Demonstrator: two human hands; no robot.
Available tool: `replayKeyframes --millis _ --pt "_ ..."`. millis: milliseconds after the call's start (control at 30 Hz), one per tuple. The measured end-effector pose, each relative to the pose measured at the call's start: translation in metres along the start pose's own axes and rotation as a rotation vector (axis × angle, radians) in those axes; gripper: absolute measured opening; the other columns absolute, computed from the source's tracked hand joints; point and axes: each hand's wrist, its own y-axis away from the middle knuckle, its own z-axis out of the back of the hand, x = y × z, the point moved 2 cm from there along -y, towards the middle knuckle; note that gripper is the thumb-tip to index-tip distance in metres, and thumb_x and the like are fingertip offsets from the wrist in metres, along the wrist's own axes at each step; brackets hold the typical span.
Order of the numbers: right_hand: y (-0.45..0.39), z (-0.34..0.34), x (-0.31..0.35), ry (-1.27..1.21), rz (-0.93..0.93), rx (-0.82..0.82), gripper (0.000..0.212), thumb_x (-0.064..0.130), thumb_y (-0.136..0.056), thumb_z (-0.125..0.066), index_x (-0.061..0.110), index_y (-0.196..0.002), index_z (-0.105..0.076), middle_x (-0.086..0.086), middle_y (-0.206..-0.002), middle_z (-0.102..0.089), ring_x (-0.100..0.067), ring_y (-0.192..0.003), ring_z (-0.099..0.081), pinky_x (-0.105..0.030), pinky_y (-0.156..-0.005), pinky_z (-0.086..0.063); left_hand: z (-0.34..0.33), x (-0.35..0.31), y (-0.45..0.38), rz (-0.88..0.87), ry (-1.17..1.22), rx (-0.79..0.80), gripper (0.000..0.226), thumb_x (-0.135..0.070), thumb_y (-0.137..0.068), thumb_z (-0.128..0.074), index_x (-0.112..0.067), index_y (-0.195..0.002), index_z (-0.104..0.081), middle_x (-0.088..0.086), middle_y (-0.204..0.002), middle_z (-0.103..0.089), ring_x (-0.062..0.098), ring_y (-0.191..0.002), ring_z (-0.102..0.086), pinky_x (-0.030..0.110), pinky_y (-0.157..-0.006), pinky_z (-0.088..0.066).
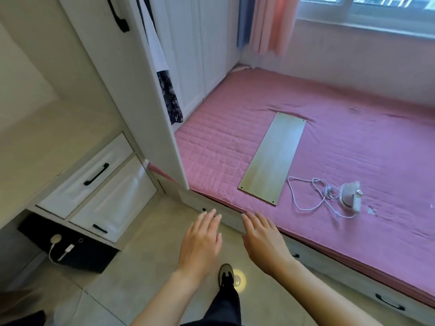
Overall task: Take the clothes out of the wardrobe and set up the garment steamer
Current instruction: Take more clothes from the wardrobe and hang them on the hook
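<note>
A white wardrobe door [131,90] stands open at the upper left. Behind its edge hang a white garment [154,43] and a dark patterned one [170,100]. On the pink mattress [353,142] lies a small white garment steamer [352,196] with its white cord [308,196] looped beside it. A pale wooden board [273,158] lies flat to the steamer's left. My left hand [202,243] and my right hand [263,241] hover palm down over the floor in front of the bed's edge, fingers apart, holding nothing.
White drawers [94,184] with black handles sit at the left, above a dark box [89,252] with a white plug and cable. Bed-base drawers [388,304] run under the mattress. Pink curtains [270,22] hang by the window. My shoe [226,276] is on the tiled floor.
</note>
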Motion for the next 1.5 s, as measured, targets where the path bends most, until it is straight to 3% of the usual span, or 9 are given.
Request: replayKeyframes --millis 233,367,533,767,900,1067,1333,1500 --pt "-0.122 0.031 -0.070 0.086 0.104 0.001 0.036 0.018 -0.082 -0.055 0.008 -0.116 -0.056 -0.011 -0.112 -0.062 -0.035 -0.107 -0.057 -0.042 -0.088 -0.048 -0.012 0.007 -0.115 0.032 -0.009 -0.021 0.050 -0.023 -0.081 -0.070 -0.010 -0.128 -0.059 0.005 -0.129 -0.062 0.023 -0.122 -0.056 0.037 -0.101 -0.046" --pt "-0.180 0.050 -0.097 0.060 0.102 -0.027 0.043 0.022 -0.085 -0.061 0.007 -0.124 -0.054 -0.011 -0.119 -0.062 -0.034 -0.112 -0.056 -0.043 -0.092 -0.048 -0.007 0.013 -0.171 0.040 -0.041 -0.079 0.045 -0.021 -0.079 -0.072 -0.009 -0.122 -0.063 0.004 -0.119 -0.067 0.022 -0.114 -0.061 0.035 -0.101 -0.044" --pt "-0.238 0.070 -0.121 0.027 0.147 -0.072 0.043 0.025 -0.089 -0.061 0.006 -0.127 -0.053 -0.011 -0.123 -0.061 -0.032 -0.114 -0.056 -0.043 -0.098 -0.047 0.000 0.025 -0.231 0.116 -0.055 -0.104 0.045 -0.020 -0.082 -0.069 -0.011 -0.125 -0.060 0.003 -0.121 -0.065 0.022 -0.116 -0.058 0.035 -0.101 -0.044" --pt "-0.311 0.087 -0.148 0.004 0.262 -0.091 0.042 0.026 -0.087 -0.064 0.006 -0.123 -0.057 -0.010 -0.117 -0.064 -0.031 -0.109 -0.060 -0.040 -0.092 -0.051 0.012 0.031 -0.303 0.244 -0.069 -0.146 0.044 -0.021 -0.089 -0.061 -0.010 -0.131 -0.055 0.003 -0.126 -0.062 0.022 -0.119 -0.054 0.033 -0.100 -0.044" --pt "-0.346 0.098 -0.160 0.008 0.349 -0.102 0.040 0.024 -0.086 -0.065 0.006 -0.121 -0.057 -0.010 -0.115 -0.064 -0.031 -0.107 -0.060 -0.040 -0.090 -0.051 0.019 0.031 -0.337 0.334 -0.073 -0.180 0.042 -0.024 -0.092 -0.057 -0.011 -0.132 -0.054 0.003 -0.129 -0.060 0.021 -0.122 -0.052 0.033 -0.102 -0.044" --pt "-0.392 0.115 -0.169 0.018 0.456 -0.126 0.038 0.024 -0.086 -0.064 0.006 -0.119 -0.058 -0.010 -0.112 -0.065 -0.031 -0.104 -0.061 -0.039 -0.088 -0.052 0.034 0.035 -0.375 0.414 -0.122 -0.263 0.035 -0.022 -0.090 -0.060 -0.011 -0.123 -0.061 0.003 -0.116 -0.067 0.019 -0.109 -0.057 0.030 -0.091 -0.050" --pt "-0.464 0.149 -0.165 -0.003 0.555 -0.185 0.034 0.022 -0.091 -0.056 0.006 -0.120 -0.056 -0.010 -0.114 -0.063 -0.030 -0.108 -0.059 -0.038 -0.092 -0.049 0.073 0.065 -0.442 0.503 -0.199 -0.372 0.028 -0.018 -0.090 -0.057 -0.010 -0.116 -0.063 0.003 -0.109 -0.069 0.022 -0.106 -0.057 0.036 -0.082 -0.053" --pt "-0.514 0.180 -0.150 -0.017 0.598 -0.252 0.039 0.017 -0.089 -0.058 0.003 -0.125 -0.055 -0.011 -0.113 -0.064 -0.031 -0.108 -0.060 -0.038 -0.091 -0.049 0.118 0.098 -0.499 0.529 -0.226 -0.427 0.032 -0.019 -0.093 -0.051 -0.010 -0.123 -0.059 0.004 -0.114 -0.066 0.024 -0.109 -0.053 0.037 -0.082 -0.049"
